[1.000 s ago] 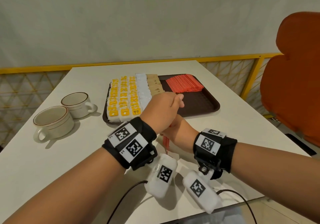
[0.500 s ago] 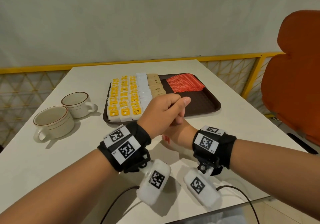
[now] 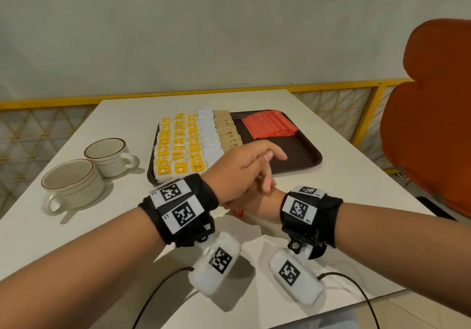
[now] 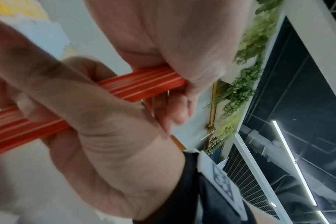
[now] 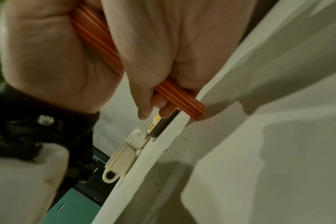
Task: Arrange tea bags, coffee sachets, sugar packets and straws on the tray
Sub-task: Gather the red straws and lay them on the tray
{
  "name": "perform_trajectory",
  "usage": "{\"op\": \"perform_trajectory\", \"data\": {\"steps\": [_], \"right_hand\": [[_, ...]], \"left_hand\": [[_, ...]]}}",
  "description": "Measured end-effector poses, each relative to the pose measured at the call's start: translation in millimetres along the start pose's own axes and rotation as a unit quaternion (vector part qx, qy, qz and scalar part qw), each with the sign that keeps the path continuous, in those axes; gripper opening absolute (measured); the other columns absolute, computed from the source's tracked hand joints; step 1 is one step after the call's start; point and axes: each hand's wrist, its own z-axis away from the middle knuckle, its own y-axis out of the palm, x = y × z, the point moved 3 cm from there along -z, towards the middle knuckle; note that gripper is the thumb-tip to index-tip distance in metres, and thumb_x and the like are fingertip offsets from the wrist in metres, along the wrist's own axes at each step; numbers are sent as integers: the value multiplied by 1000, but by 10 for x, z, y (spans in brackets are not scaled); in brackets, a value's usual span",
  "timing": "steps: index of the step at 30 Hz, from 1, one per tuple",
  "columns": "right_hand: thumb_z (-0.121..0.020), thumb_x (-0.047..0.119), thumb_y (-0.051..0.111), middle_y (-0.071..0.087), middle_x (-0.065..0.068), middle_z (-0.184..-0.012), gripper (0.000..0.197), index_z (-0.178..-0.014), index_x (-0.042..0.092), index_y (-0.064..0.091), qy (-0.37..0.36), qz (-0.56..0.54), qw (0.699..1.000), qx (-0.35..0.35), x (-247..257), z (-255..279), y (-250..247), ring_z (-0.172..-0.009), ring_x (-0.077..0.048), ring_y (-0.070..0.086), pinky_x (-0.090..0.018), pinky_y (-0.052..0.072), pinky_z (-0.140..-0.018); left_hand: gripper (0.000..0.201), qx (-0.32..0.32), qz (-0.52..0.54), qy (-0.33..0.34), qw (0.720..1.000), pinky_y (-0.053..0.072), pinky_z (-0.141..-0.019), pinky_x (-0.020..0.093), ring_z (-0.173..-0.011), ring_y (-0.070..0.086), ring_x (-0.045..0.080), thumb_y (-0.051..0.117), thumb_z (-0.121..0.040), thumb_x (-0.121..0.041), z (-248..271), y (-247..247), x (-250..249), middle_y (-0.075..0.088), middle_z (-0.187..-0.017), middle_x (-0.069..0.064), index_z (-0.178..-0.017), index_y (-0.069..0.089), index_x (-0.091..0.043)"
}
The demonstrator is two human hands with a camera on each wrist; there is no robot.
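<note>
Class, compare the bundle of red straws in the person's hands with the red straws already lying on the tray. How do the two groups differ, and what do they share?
The held bundle is gripped by the right hand, with the left hand over it; the tray straws lie untouched.
The held bundle's end meets the white table in front of the tray; the tray straws lie flat at its far right.
The held bundle looks smaller than the tray group.
Both share the red colour and thin pale stripes.
</note>
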Motion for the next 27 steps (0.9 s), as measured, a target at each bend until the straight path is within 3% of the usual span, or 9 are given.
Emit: {"op": "perform_trajectory", "data": {"steps": [1, 2, 3, 5, 7, 14, 17, 21, 27], "right_hand": [[-97, 33, 53, 62, -15, -76, 42, -82, -5, 58, -25, -135, 990, -37, -1, -63, 21, -94, -8, 55, -8, 36, -63], [-97, 27, 54, 62, -11, -102, 24, -105, 5, 58, -48, -328, 936, -117, 4, 13, 17, -110, -13, 53, 0, 31, -68], [-97, 21, 55, 59, -10, -118, 26, -120, 10, 56, -91, -357, 916, -156, 2, 35, -107, -119, -17, 50, 5, 27, -70], [-92, 20, 62, 65, -16, -100, 17, -105, 9, 64, -197, -470, 845, -163, -10, 119, -85, -89, -14, 67, -1, 37, -63], [-89, 17, 67, 54, -10, -61, 19, -79, 8, 54, -207, -610, 751, -146, 3, 45, -63, -42, -8, 55, -16, 42, -41], [-100, 27, 45, 43, 9, -53, 22, -110, 8, 49, -277, -687, 613, -276, -299, 29, -279, -42, -10, 33, -22, 29, -38], [-103, 22, 39, 40, -3, -63, 12, -102, 25, 50, -264, -708, 596, -271, -433, -90, -409, -49, -16, 34, -24, 27, -44], [-103, 25, 39, 40, 2, -60, 14, -98, 17, 50, -202, -716, 617, -256, -733, -401, -631, -40, -9, 33, -19, 26, -39], [-104, 30, 34, 38, -2, -61, 24, -90, 13, 44, -82, -698, 698, -137, -1162, -1162, -1066, -36, -8, 30, -14, 23, -36]], "left_hand": [[27, 6, 5, 2, 1000, 54, -76, 28, -58, 64, 13, 36, -102, -12, 11, -1, -10, 54, -46, -4, -105, 62, -16], [26, 1, 12, 7, 1000, 55, -69, 34, -47, 57, 11, 37, -102, -12, 25, 0, -16, 49, -42, -5, -101, 63, -15], [25, -10, 27, 12, 1000, 52, -60, 37, -39, 49, 9, 37, -102, -12, 33, -5, -17, 45, -40, -5, -99, 62, -14], [25, -42, 80, 3, 996, 41, -46, 32, -33, 37, 8, 35, -103, -12, 2, -49, -1, 40, -39, -6, -97, 59, -11], [27, -90, 138, -16, 986, 36, -43, 26, -32, 31, 11, 33, -104, -14, -97, -158, 3, 36, -40, -4, -96, 58, -9], [25, -225, 375, -111, 893, 32, -40, 19, -32, 26, 9, 28, -100, -7, -700, -508, 75, 30, -40, -3, -98, 53, -6], [22, -247, 399, -155, 869, 37, -43, 22, -37, 33, 10, 31, -101, -9, -971, -506, 169, 36, -45, -3, -105, 52, -4], [32, -227, 370, -241, 868, 52, -68, 32, -66, 60, 19, 39, -103, -27, -1245, -520, 467, 62, -76, 9, -94, 56, -1], [27, -123, 316, -304, 891, 46, -67, 28, -65, 51, 21, 34, -99, 0, -1519, -394, 876, 50, -72, 12, -79, 52, 0]]}}
